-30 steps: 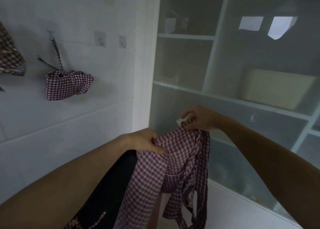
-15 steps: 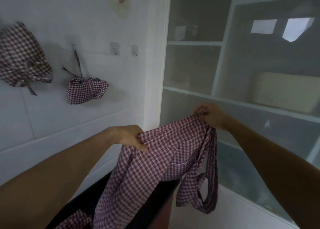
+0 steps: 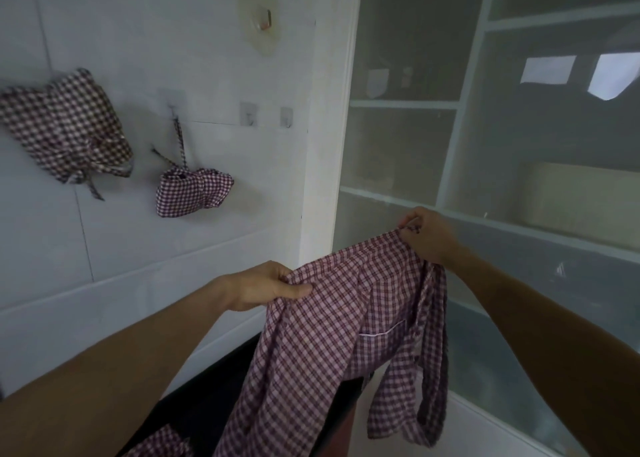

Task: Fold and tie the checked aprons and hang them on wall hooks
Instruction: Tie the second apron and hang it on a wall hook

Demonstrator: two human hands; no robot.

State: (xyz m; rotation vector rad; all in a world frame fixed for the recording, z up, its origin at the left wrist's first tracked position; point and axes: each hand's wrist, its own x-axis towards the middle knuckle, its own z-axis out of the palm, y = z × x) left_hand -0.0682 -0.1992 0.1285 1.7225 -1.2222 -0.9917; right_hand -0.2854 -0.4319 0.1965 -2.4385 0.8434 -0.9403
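Since a second ago, both hands have drawn apart and lifted, stretching the apron's top edge into a span where it was bunched.

Left hand [image 3: 266,285]: fingers [image 3: 296,288] pinched on the near corner of the checked apron [image 3: 332,335], thumb on top. Right hand [image 3: 427,235], at about 2 o'clock from the left: fingers curled round the far corner.

The cloth hangs open between them, pocket seam facing the camera, and a strap loop [image 3: 429,387] dangles at 5 o'clock below the right hand.

Step judged: spreading the apron, ahead of the first fold; nothing is folded or tied yet.

Next move calls for bringing the corners together evenly while keeping the strap free for tying.

Two tied bundles [image 3: 194,193] already hang on the wall at 10 o'clock. Spare wall hooks [image 3: 285,117] sit to their right.
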